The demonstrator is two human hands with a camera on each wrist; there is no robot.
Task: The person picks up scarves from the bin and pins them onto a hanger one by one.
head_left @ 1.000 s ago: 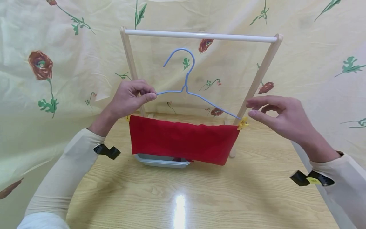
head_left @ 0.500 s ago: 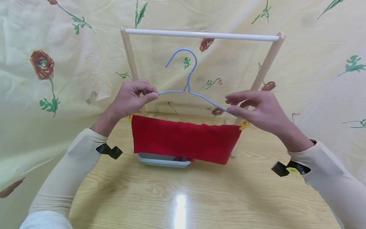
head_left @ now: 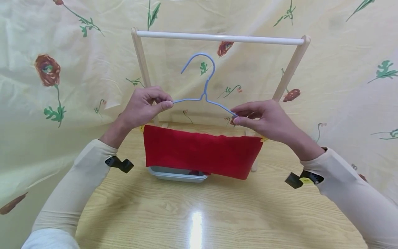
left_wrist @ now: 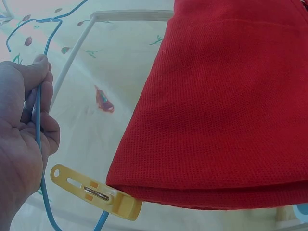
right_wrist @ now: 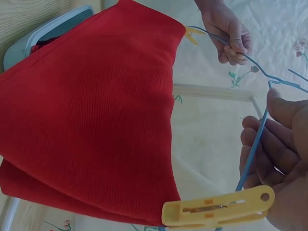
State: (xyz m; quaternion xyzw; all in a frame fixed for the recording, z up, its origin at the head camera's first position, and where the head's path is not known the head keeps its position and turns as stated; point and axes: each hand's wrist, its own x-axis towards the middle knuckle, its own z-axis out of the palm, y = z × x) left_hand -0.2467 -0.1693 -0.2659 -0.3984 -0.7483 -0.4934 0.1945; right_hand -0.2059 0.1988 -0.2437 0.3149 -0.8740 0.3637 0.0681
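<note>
A blue wire hanger [head_left: 205, 83] is held up with its hook at the top. My left hand [head_left: 145, 103] pinches its left arm between thumb and fingers. On the right arm, my right hand [head_left: 264, 119] has thumb and fingertips closed about the wire. A folded red cloth [head_left: 202, 152] hangs from the hanger's lower part. Yellow clothespins fasten it at both ends: one clothespin [left_wrist: 96, 192] fills the lower part of the left wrist view, another clothespin [right_wrist: 216, 208] the right wrist view. My hands cover part of the hanger's arms.
Behind the hanger stands a rack with wooden posts and a white rail [head_left: 217, 37]. A pale blue tray [head_left: 180, 178] with something red inside sits on the wooden table [head_left: 149, 214], partly hidden by the cloth. Flowered fabric [head_left: 102, 69] hangs behind.
My right hand has come in leftward from beyond the right clothespin and taken hold of the hanger's right arm. My left hand keeps its hold; hanger and cloth have shifted slightly right.
</note>
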